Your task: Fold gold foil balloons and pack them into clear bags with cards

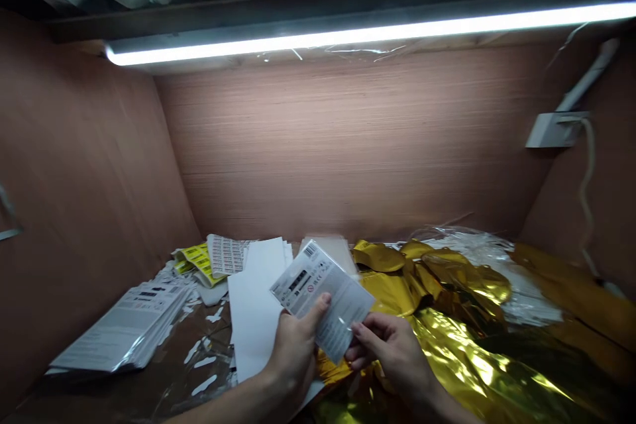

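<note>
At the lower centre of the frame, a flat printed packet (342, 291) in a shiny clear sleeve is held tilted between 2 hands, above the cluttered counter. The left hand (293, 351) pins it, thumb across the face and the other fingers behind, which seems to steady it while leaving most of the print showing. The grip of the right hand (390, 348) is a pinch, thumb and finger closed on the packet's lower right edge, perhaps to control that end without covering the middle.

At lower left, a stack of similar packets (124, 328) lies fanned, print upward, likely so each is easy to lift off. White sheets (256, 305) lie just beside the held packet, and crumpled gold foil (462, 351) spreads across the lower right, apparently pushed aside to leave working room.

As for writing, the packet bears a barcode near its upper corner, dark product pictures, a red crossed circle and what looks like a CE mark; I can't make out a brand. Behind the stack, a yellow label sheet (201, 262) and a white label sheet (226, 255) carry rows too small to read.
</note>
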Tool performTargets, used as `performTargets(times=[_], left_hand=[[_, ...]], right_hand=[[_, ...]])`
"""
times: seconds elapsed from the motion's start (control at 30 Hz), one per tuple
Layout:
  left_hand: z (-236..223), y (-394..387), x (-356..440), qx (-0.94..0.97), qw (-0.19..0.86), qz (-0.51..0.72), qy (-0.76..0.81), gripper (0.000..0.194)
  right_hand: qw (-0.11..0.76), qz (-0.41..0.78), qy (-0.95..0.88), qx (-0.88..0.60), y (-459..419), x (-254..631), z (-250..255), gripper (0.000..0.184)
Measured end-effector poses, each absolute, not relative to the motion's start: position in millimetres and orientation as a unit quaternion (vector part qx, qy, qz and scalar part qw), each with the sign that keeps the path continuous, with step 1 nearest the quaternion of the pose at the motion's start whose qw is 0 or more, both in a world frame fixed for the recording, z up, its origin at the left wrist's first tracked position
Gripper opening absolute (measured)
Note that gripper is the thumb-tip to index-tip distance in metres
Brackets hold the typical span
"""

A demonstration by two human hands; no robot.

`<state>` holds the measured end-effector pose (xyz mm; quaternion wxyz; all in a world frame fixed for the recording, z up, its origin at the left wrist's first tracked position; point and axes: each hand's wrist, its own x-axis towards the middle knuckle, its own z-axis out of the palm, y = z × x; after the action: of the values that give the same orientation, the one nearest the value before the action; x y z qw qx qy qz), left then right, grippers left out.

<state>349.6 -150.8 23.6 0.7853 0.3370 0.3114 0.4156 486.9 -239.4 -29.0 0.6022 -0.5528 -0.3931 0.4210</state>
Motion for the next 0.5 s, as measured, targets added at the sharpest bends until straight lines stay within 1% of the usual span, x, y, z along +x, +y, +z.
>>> performTargets(times=[0.07,0.13,0.2,0.27,0.3,0.33,0.43,0.5], left_hand=[[33.9,-149.3,348.9,0.339,0.774,0.416,0.336,0.05],[42.3,-151.0,348.1,0.329,0.772,0.405,0.363,0.047],[47.6,-155.5,347.2,0.318,0.782,0.381,0.378,0.047],[50.6,-160.5,346.5,0.31,0.796,0.356,0.378,0.048],[51.9,-162.4,346.0,0.308,0.804,0.344,0.375,0.05],[53.6,-163.9,345.5,0.307,0.809,0.335,0.372,0.05],[62.7,-165.0,342.5,0.317,0.804,0.331,0.379,0.048],[70.4,-164.3,339.6,0.337,0.794,0.331,0.383,0.047]], right_hand=[[0.612,0.362,-0.395,-0.581,-234.7,503.9,-13.8,0.049],[0.634,0.267,-0.369,-0.624,-229.7,533.5,-3.8,0.046],[0.616,0.171,-0.345,-0.687,-225.7,574.3,1.4,0.045],[0.551,0.073,-0.344,-0.757,-222.8,621.1,4.1,0.036],[0.51,0.027,-0.359,-0.781,-221.4,644.4,5.1,0.024],[0.47,-0.01,-0.377,-0.798,-219.8,666.5,5.9,0.018],[0.349,-0.055,-0.428,-0.832,-212.4,716.9,5.4,0.024],[0.283,-0.055,-0.457,-0.841,-204.8,734.4,1.7,0.021]])
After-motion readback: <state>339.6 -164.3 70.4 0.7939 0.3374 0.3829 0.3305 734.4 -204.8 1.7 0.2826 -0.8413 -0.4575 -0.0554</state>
